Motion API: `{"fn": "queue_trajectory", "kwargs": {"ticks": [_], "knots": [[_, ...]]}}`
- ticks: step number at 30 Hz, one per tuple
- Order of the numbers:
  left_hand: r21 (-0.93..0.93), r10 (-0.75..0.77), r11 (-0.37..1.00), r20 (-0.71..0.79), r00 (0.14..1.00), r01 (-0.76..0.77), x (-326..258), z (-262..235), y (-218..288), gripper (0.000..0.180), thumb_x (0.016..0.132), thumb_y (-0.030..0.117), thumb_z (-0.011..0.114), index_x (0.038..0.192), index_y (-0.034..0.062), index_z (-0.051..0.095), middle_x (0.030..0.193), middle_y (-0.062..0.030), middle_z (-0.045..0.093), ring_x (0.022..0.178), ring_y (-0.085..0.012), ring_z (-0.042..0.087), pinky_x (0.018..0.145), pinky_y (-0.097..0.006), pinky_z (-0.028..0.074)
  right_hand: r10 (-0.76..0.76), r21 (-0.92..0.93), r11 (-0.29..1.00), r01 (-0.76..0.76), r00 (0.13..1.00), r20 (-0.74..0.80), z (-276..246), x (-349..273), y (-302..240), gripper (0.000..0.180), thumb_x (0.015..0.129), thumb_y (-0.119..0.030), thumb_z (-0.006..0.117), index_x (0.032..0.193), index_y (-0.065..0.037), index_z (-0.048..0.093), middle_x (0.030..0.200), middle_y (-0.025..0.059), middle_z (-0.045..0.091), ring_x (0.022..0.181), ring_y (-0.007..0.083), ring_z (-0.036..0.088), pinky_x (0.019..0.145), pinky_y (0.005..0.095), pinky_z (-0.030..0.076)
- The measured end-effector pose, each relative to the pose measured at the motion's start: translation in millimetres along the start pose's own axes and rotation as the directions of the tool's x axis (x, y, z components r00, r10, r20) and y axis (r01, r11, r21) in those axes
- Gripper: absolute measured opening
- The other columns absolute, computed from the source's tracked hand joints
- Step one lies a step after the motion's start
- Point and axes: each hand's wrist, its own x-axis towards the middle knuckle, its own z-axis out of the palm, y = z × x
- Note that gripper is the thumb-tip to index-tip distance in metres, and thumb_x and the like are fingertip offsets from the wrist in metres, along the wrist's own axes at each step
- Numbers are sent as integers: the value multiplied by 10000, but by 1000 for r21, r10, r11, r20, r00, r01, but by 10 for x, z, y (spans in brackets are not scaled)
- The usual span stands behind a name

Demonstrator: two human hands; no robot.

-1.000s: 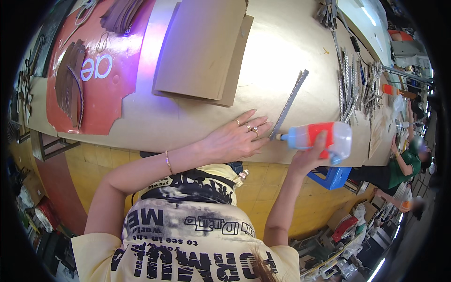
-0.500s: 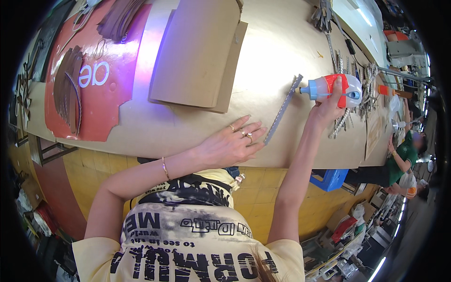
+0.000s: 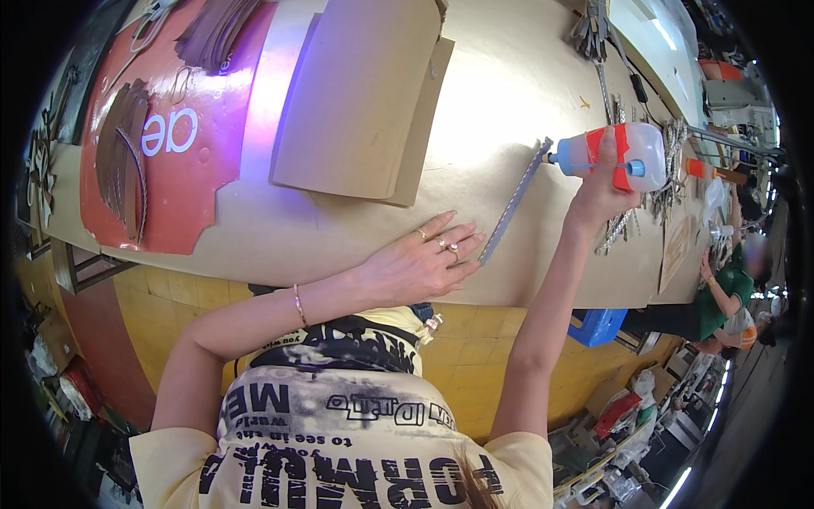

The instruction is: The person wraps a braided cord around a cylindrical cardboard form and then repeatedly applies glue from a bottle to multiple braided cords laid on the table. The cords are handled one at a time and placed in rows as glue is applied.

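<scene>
Since the earlier frame, the right hand (image 3: 598,191), clenched on the translucent red-banded glue bottle (image 3: 612,155), has reached the far end of the narrow grey strip (image 3: 513,204) on the desk (image 3: 526,76). Left hand (image 3: 420,263) fingers lie flat, pinning its near end. Step: gluing along the strip; next likely calls for steady squeezing.

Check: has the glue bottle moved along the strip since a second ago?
Yes. The bottle in the right hand went from the strip's near end, by the left hand, to its far end.
</scene>
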Motion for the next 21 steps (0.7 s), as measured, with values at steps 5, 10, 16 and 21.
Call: {"fn": "queue_trajectory", "kwargs": {"ticks": [5,10,16,21], "knots": [[13,1,1000,4,1000,-1,0,-13,0,377,898,347,620,1192,111,626,1361,-107,522,1331,-255,430,1139,-499,296,-126,-102,986,132,990,62,27,-45,5,344,807,-222,811,969,52,680,903,96,694,782,155,655,728,321,570],[30,2,1000,9,1000,-2,-2,-10,1,375,898,346,619,1192,114,628,1359,-100,525,1322,-251,437,1139,-499,296,-129,-170,975,146,986,106,-23,-134,-5,340,805,-208,813,972,60,687,916,103,705,802,163,664,764,325,560],[38,7,999,-1,1000,-7,-7,2,-3,373,889,342,628,1183,112,629,1354,-99,529,1308,-251,452,1138,-496,299,-156,-195,964,181,978,137,-147,-280,-25,375,782,-191,828,1016,60,677,966,114,699,812,167,667,775,348,576],[30,3,1000,-11,1000,-3,-3,10,-5,364,887,337,629,1168,105,628,1344,-102,537,1303,-252,460,1140,-495,296,-185,-245,943,223,968,168,-263,-421,-48,409,767,-191,838,1039,58,662,1003,111,683,809,170,666,717,342,600]]}}
